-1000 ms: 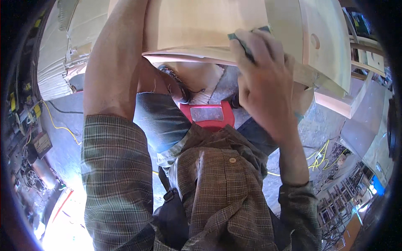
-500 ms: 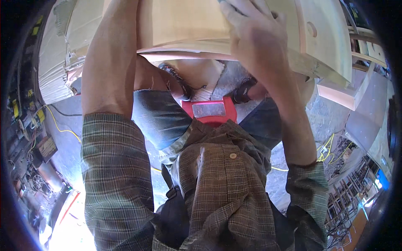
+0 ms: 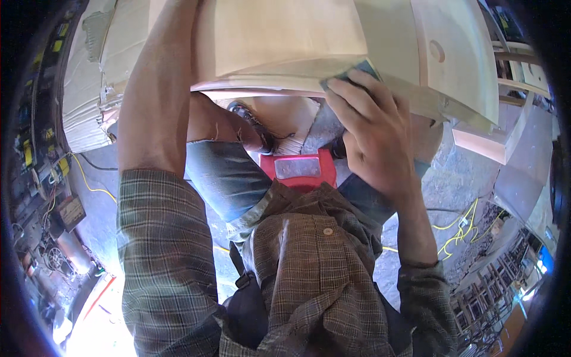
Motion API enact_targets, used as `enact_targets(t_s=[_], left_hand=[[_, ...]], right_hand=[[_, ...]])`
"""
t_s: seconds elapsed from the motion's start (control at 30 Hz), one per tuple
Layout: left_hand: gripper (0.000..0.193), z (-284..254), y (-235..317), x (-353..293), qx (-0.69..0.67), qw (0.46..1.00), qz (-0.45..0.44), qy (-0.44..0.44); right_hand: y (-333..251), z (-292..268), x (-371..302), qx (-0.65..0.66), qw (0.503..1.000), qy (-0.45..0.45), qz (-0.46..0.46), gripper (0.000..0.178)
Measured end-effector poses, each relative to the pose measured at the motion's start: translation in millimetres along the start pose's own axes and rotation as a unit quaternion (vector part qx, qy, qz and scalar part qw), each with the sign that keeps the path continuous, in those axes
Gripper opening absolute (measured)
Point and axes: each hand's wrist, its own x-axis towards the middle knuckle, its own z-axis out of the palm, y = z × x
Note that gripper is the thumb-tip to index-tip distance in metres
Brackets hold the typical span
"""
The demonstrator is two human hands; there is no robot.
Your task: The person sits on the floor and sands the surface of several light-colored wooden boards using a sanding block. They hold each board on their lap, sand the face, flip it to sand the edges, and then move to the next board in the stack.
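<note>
Dark green pad [image 3: 367, 67] | grasped in right hand [image 3: 377, 134] | at near edge of wooden board [image 3: 285, 35] | left hand out of frame, grip cannot be told

The left forearm [image 3: 157, 101], bare, reaches nearly straight ahead, leaning slightly inward; the left hand lies past the upper edge, out of sight. The right forearm [image 3: 416, 232], also bare, angles forward and inward from the lower right, shorter in view than the left, the wrist [image 3: 404, 191] roughly in line with it. The right hand [image 3: 382, 143] is turned back upward, its fingers [image 3: 351, 100] bent and pointing forward and leftward in a closed grip.
</note>
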Motion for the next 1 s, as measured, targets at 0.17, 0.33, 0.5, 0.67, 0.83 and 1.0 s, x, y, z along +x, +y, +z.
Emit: enact_targets(t_s=[0.17, 0.33, 0.5, 0.67, 0.83, 1.0], left_hand=[[0.042, -4.2, 9.8, -1.5, 0.007, 1.0, -0.012, -0.009], [0.042, -10.7, 11.6, -3.7, 0.001, 1.0, -0.008, -0.011], [0.042, -14.4, 4.7, -7.2, 0.005, 0.999, -0.019, 0.03], [0.038, -1.9, 14.6, -3.0, -0.023, 1.0, -0.008, 0.014], [0.038, -12.6, 2.2, -11.8, -0.02, 0.999, -0.017, 0.038], [0.04, -11.8, 11.7, -9.7, -0.024, 1.0, -0.009, 0.018]], right_hand=[[2.5, -4.4, 17.9, -0.024, 0.998, 0.061, 0.019, 0.039], [-5.8, 8.0, 47.7, -0.002, 0.998, 0.009, 0.059, 0.04], [2.6, 18.4, 67.8, -0.004, 0.998, 0.032, 0.045, 0.033], [45.0, 38.5, 158.0, -0.004, 0.984, -0.09, 0.155, 0.032], [-16.1, 20.5, 61.1, -0.032, 0.997, 0.013, 0.066, 0.035], [10.7, 28.5, 127.9, -0.058, 0.981, -0.123, 0.137, 0.032]])
